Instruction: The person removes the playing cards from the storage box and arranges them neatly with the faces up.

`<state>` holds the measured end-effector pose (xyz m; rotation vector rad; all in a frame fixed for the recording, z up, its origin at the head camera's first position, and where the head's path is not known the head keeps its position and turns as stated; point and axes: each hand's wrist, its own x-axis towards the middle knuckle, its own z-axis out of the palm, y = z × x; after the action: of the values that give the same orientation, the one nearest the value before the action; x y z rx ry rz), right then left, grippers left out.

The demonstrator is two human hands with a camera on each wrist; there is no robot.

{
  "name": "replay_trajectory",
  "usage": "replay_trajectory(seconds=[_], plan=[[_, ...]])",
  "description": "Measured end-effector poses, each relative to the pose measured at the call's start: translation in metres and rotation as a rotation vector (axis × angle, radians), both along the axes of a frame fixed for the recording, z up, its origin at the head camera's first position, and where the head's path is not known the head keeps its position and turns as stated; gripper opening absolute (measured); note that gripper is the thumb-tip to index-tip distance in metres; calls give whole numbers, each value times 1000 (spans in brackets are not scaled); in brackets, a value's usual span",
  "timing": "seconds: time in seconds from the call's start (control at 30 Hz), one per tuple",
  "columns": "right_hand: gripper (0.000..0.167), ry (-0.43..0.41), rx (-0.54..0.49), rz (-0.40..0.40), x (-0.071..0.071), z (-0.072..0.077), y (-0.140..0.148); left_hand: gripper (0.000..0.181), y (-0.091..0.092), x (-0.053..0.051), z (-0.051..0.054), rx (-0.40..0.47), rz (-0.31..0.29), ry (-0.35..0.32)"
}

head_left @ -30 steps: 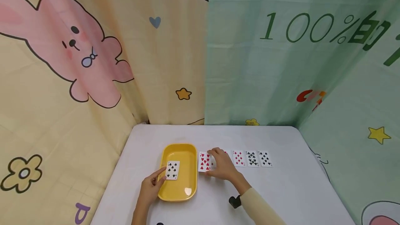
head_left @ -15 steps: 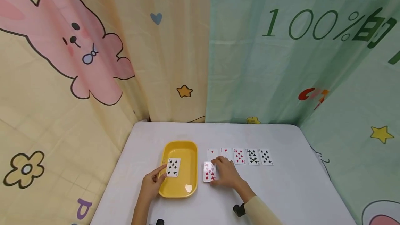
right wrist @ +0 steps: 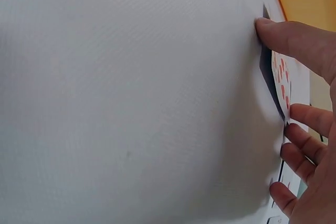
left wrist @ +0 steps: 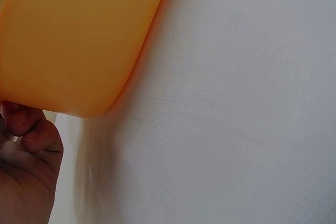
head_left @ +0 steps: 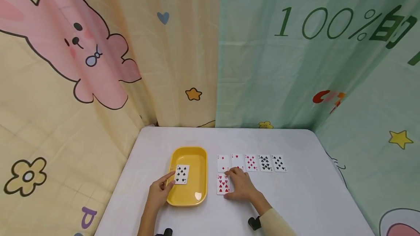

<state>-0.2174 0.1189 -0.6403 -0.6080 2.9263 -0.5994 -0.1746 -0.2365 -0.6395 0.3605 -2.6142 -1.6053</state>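
The right hand (head_left: 242,186) holds a many-hearted card (head_left: 222,185) in a narrow pinch, thumb at its near edge and fingertips at its far edge; the right wrist view shows the card tilted, one long side raised off the white surface (head_left: 311,192). That card is right of the surface's middle, just nearer than a diamond card (head_left: 223,163) that begins a row; whether their edges touch cannot be told. The row continues toward the surface's right edge with a few-pip heart card (head_left: 237,159), partly behind the right hand, a second diamond card (head_left: 251,162), a club card (head_left: 265,163) and a row spade card (head_left: 279,163), with narrow gaps between them. A strip of surface separates the held card from the right rim of a yellow tray (head_left: 198,156). Past the row's last card the surface runs on broadly to its right edge, and another band lies between the row and the far edge. The left hand (head_left: 159,192) is at the tray's left rim, fingertips by the left edge of a spade card (head_left: 181,174) within the tray's outline; whether it grips card or rim cannot be told. Surface also shows between the tray and the surface's slanting left edge.
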Motion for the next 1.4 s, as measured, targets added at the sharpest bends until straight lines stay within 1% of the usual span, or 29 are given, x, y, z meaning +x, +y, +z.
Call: replay_trajectory(seconds=[0.27, 0.47, 0.63, 0.87, 0.97, 1.13, 1.2, 1.3, 1.4], plan=[[82, 2, -9, -4, 0, 2, 1, 38, 1, -3, 0, 12, 7, -9], [84, -1, -4, -6, 0, 3, 1, 38, 2, -4, 2, 4, 11, -25], [84, 7, -25, 2, 0, 4, 3, 39, 3, -4, 3, -4, 6, -25], [79, 61, -59, -2, 0, 5, 4, 38, 2, -4, 1, -7, 0, -26], [77, 78, -96, -15, -3, 10, 1, 38, 2, -4, 0, -9, -3, -25], [75, 86, -140, -46, -10, 24, -9, 38, 2, -5, 0, -11, -4, -25], [75, 82, -168, -46, -12, 31, -16, 38, 1, -5, 0, -13, -6, -28], [75, 93, -190, -28, -15, 40, -29, 39, 1, -4, 1, -13, -5, -33], [76, 85, -223, 6, -18, 52, -48, 39, 0, -3, 3, -16, -3, -33]])
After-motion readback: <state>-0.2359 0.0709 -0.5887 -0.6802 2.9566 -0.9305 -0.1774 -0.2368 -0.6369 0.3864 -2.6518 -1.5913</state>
